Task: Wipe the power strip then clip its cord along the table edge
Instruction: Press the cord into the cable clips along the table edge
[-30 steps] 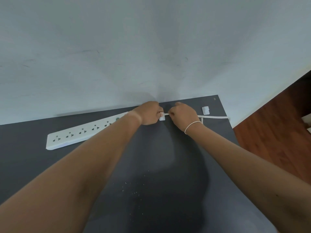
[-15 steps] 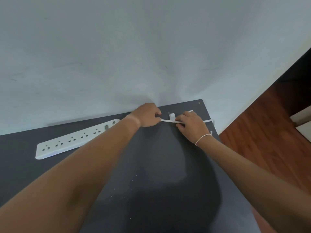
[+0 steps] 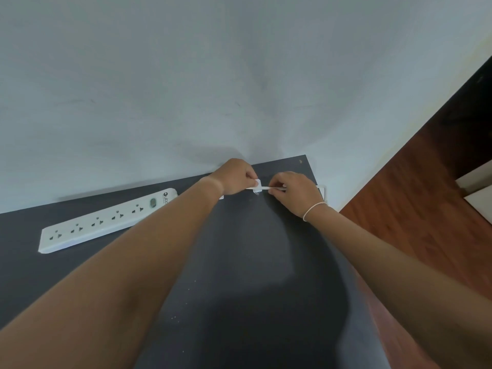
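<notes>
A white power strip (image 3: 106, 221) lies on the dark table (image 3: 253, 262) at the left, near the wall. Its flat white cord (image 3: 265, 188) runs right along the far edge and drops over the table's right edge (image 3: 322, 190). A small white clip (image 3: 257, 184) sits on the cord between my hands. My left hand (image 3: 235, 177) pinches the clip and cord from the left. My right hand (image 3: 294, 193) pinches the cord just right of the clip. The cord under both hands is hidden.
A pale wall (image 3: 239, 89) rises directly behind the table. Wooden floor (image 3: 426, 209) lies beyond the table's right edge, with a white object (image 3: 479, 193) at the far right. Small crumbs (image 3: 186, 288) dot the tabletop in front.
My right hand has slid back left along the cord toward the clip. My left hand now pinches the clip itself. The view has shifted slightly.
</notes>
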The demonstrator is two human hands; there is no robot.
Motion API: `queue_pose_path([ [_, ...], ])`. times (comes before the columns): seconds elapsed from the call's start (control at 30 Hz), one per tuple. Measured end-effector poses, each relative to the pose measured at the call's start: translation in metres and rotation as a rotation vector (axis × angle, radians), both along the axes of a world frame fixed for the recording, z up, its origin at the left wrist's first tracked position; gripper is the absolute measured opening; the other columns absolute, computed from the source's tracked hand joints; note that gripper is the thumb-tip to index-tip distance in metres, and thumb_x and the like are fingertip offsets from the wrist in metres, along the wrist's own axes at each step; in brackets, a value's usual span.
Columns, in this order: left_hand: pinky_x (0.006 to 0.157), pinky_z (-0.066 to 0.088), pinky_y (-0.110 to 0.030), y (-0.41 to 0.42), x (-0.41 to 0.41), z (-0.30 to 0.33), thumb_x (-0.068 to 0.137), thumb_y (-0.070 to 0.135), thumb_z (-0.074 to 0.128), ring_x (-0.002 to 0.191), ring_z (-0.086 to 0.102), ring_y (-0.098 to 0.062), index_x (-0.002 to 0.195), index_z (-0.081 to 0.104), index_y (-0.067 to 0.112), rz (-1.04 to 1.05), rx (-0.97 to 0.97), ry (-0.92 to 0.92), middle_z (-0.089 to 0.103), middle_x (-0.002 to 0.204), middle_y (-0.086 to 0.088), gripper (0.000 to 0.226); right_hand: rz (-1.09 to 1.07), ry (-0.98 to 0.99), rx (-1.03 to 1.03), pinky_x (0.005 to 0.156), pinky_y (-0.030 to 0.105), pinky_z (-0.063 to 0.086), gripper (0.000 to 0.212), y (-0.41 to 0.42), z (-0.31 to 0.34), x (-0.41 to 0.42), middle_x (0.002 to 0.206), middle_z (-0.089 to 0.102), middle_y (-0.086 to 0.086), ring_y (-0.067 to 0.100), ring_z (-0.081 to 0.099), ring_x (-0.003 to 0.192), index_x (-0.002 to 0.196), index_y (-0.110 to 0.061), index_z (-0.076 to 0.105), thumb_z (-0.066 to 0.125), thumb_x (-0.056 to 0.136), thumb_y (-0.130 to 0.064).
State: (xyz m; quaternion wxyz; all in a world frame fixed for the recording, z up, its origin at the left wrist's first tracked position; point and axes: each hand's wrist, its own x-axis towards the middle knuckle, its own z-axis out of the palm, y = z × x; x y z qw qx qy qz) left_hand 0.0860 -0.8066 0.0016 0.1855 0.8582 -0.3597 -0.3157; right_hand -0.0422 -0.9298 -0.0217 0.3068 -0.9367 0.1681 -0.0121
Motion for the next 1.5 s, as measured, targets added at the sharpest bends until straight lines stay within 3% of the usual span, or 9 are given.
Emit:
queue_pose_path([
  [0.13, 0.085, 0.049, -0.038, -0.003, 0.003, 0.003, 0.082, 0.027, 0.062, 0.093, 0.060, -0.029, 0.081, 0.076, 0.021, -0.020, 0.035, 0.007, 0.068, 0.098, -0.010, 0.015, 0.017, -0.002, 0.007, 0.071, 0.032, 0.045, 0.010, -0.005, -0.002, 0.004, 0.092, 0.067, 0.006, 0.024, 0.060, 0.088, 0.087, -0.017, 0.067, 0.059, 0.084, -0.022],
  [0.23, 0.059, 0.043, -0.018, -0.005, 0.004, 0.006, 0.081, 0.027, 0.062, 0.073, 0.052, -0.016, 0.080, 0.077, 0.021, -0.021, 0.066, 0.021, 0.062, 0.078, 0.006, 0.016, 0.031, -0.011, 0.016, 0.072, 0.032, 0.046, 0.010, -0.008, -0.003, 0.007, 0.091, 0.069, 0.007, 0.024, 0.060, 0.088, 0.086, -0.017, 0.069, 0.062, 0.083, -0.022],
  [0.4, 0.055, 0.032, -0.023, -0.009, 0.001, 0.009, 0.083, 0.027, 0.059, 0.061, 0.041, -0.014, 0.078, 0.077, 0.023, -0.078, 0.094, -0.023, 0.047, 0.066, 0.006, 0.019, 0.057, -0.025, -0.027, 0.070, 0.034, 0.047, 0.012, -0.011, -0.005, 0.009, 0.089, 0.067, 0.009, 0.027, 0.060, 0.085, 0.088, -0.017, 0.071, 0.062, 0.083, -0.023],
  [0.63, 0.067, 0.041, -0.037, -0.005, -0.001, 0.003, 0.091, 0.021, 0.048, 0.070, 0.047, -0.025, 0.073, 0.070, 0.012, -0.166, 0.108, -0.127, 0.052, 0.078, -0.016, 0.030, 0.098, -0.045, -0.133, 0.064, 0.034, 0.045, 0.016, -0.010, -0.007, 0.011, 0.094, 0.062, 0.010, 0.031, 0.061, 0.081, 0.091, -0.015, 0.071, 0.059, 0.086, -0.023],
  [0.73, 0.069, 0.039, -0.039, -0.004, -0.004, -0.002, 0.093, 0.017, 0.043, 0.073, 0.046, -0.027, 0.065, 0.053, 0.006, -0.170, 0.125, -0.187, 0.047, 0.071, -0.009, 0.031, 0.114, -0.039, -0.169, 0.064, 0.034, 0.045, 0.017, -0.009, -0.007, 0.011, 0.096, 0.062, 0.010, 0.031, 0.061, 0.081, 0.094, -0.015, 0.071, 0.057, 0.087, -0.023],
  [0.93, 0.081, 0.044, -0.043, -0.007, -0.005, -0.004, 0.095, 0.016, 0.037, 0.085, 0.054, -0.032, 0.075, 0.060, 0.003, -0.162, 0.143, -0.202, 0.055, 0.085, -0.014, 0.032, 0.107, -0.016, -0.195, 0.065, 0.034, 0.045, 0.019, -0.008, -0.005, 0.013, 0.097, 0.062, 0.010, 0.032, 0.061, 0.083, 0.095, -0.014, 0.070, 0.055, 0.088, -0.023],
  [1.2, 0.081, 0.045, -0.044, -0.008, 0.000, -0.007, 0.094, 0.013, 0.038, 0.076, 0.045, -0.024, 0.078, 0.060, -0.003, -0.112, 0.136, -0.151, 0.054, 0.085, -0.018, 0.032, 0.103, 0.008, -0.249, 0.063, 0.033, 0.044, 0.023, -0.007, -0.004, 0.018, 0.094, 0.062, 0.010, 0.033, 0.061, 0.082, 0.091, -0.014, 0.071, 0.050, 0.088, -0.021],
  [1.33, 0.083, 0.045, -0.046, -0.007, 0.000, -0.008, 0.094, 0.013, 0.037, 0.079, 0.051, -0.032, 0.080, 0.061, -0.005, -0.109, 0.125, -0.147, 0.060, 0.092, -0.024, 0.033, 0.110, 0.020, -0.289, 0.059, 0.030, 0.038, 0.024, -0.007, -0.004, 0.020, 0.093, 0.061, 0.010, 0.034, 0.061, 0.080, 0.089, -0.014, 0.071, 0.048, 0.088, -0.019],
  [1.5, 0.084, 0.046, -0.043, -0.007, -0.001, -0.004, 0.095, 0.014, 0.036, 0.090, 0.056, -0.033, 0.085, 0.068, 0.002, -0.168, 0.132, -0.188, 0.058, 0.092, -0.016, 0.035, 0.080, 0.044, -0.350, 0.057, 0.030, 0.032, 0.023, -0.002, -0.002, 0.026, 0.091, 0.061, 0.011, 0.035, 0.059, 0.077, 0.085, -0.010, 0.070, 0.047, 0.087, -0.015],
])
